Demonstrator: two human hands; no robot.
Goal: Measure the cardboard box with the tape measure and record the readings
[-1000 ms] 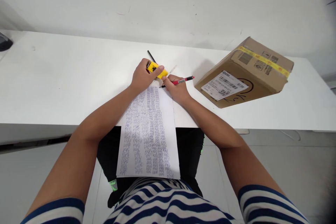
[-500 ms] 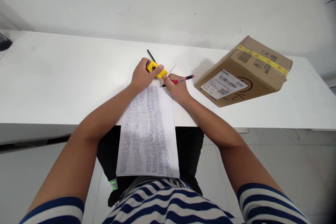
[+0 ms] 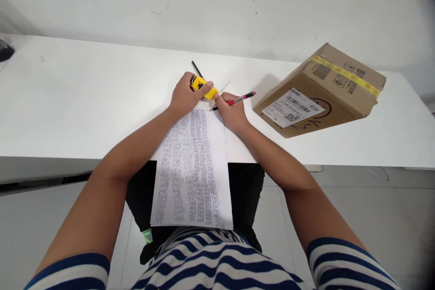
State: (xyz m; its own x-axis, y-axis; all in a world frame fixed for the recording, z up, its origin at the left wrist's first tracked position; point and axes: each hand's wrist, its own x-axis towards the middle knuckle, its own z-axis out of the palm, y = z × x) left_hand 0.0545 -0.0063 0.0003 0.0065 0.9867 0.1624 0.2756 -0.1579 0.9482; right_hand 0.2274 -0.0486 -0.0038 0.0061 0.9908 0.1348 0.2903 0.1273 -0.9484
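My left hand [image 3: 183,95] is closed around a yellow tape measure [image 3: 207,89] with black marks, its thumb along the top. Just to the right, my right hand [image 3: 234,113] grips a red and black pen [image 3: 239,99] whose dark tip points left and down near the top of the paper. The right fingertips are close against the near end of the tape measure; whether they hold it too, I cannot tell. Beneath both hands lies a sheet of paper [image 3: 219,181] covered in columns of blue handwriting, reaching over the table edge onto my lap.
A brown cardboard box [image 3: 306,95] with yellow tape and a white label stands right of my hands. Behind the tape measure lies a thin black stick [image 3: 196,68]. A dark object [image 3: 5,50] sits at the far left of the white table [image 3: 84,99], against the wall.
The view has shifted slightly. Both hands keep their grips, and the pen's upper end sits a little higher and further right in the picture.
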